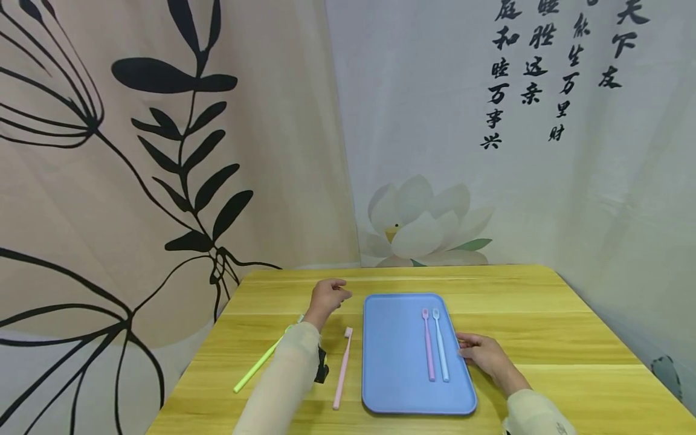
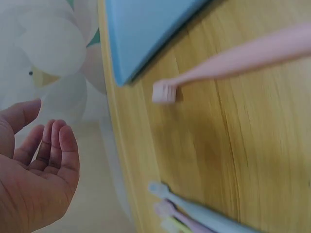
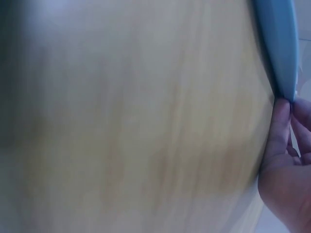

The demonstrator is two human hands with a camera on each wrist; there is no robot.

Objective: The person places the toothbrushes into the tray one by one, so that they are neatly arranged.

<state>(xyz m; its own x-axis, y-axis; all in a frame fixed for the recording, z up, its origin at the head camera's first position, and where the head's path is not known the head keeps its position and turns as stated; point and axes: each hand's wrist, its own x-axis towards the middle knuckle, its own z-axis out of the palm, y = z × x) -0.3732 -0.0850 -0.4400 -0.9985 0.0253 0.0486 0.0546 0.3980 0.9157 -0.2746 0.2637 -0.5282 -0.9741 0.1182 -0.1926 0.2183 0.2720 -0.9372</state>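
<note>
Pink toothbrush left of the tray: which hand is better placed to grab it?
Probably the left hand: it's empty and near that toothbrush, while the right hand pinches the right edge of the tray.

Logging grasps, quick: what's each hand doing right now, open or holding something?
Left hand: open, holding nothing.
Right hand: closed, pinching the blue tray by its rim.

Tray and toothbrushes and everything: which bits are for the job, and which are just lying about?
Probably for the job:
tray, pinched by the right hand
two brushes on it
pink brush beside it
three brushes further left

Just there:
table, underneath
printed cloth, behind
</note>
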